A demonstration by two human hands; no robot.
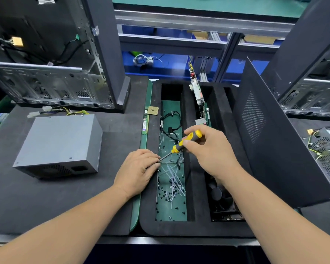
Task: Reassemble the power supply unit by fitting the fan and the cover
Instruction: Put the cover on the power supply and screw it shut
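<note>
While your right hand (208, 149) grips the yellow-and-black screwdriver (185, 141), its shaft slants down-left to your left hand's (139, 169) fingertips (156, 159), which seem pinched on the tip at the black foam tray's (149, 206) rim; whether they hold a screw is unclear. The closed grey metal power supply box (59, 145) sits apart on the left mat, open space around it, vent end facing you. A black fan (220, 197) lies partly hidden under your right forearm.
</note>
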